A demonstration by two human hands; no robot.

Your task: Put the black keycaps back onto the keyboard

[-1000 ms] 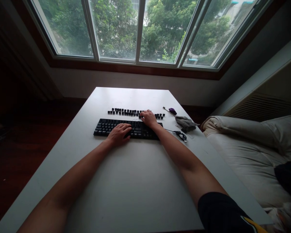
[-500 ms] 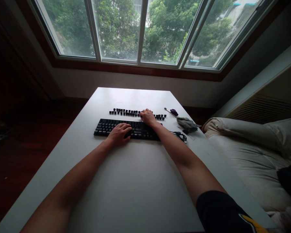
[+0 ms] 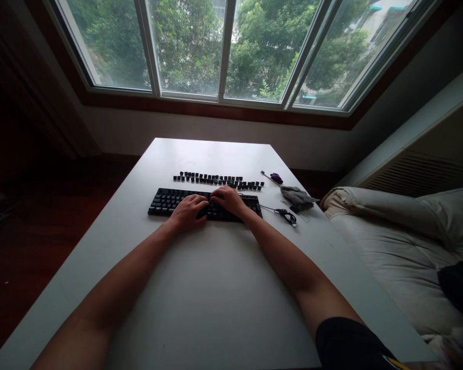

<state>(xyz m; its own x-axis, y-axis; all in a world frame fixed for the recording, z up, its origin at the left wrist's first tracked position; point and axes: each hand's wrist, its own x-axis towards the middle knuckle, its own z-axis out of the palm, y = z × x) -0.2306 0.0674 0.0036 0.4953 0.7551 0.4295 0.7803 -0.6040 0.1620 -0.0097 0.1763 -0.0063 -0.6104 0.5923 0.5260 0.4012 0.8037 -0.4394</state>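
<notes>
A black keyboard (image 3: 165, 202) lies crosswise on the white table (image 3: 216, 288), its middle hidden under both hands. My left hand (image 3: 188, 209) rests on its centre, fingers extended over the keys. Just to the right, my right hand (image 3: 228, 199) is over the keyboard with thumb and fingers drawn together; anything between the fingertips is too small to make out. Behind the keyboard, loose black keycaps (image 3: 206, 179) stand in two rough rows.
At the table's right side lie a thin brush (image 3: 269, 178), a dark purple item (image 3: 276, 178), a grey furry cloth (image 3: 298, 197) and a coiled USB cable (image 3: 287, 216). A pale sofa (image 3: 393, 257) stands to the right, and a window (image 3: 191, 51) is ahead.
My right hand has come back from the keycap rows to the keyboard, moving toward me and slightly left, closer to my left hand. The left hand has stayed almost in place.
</notes>
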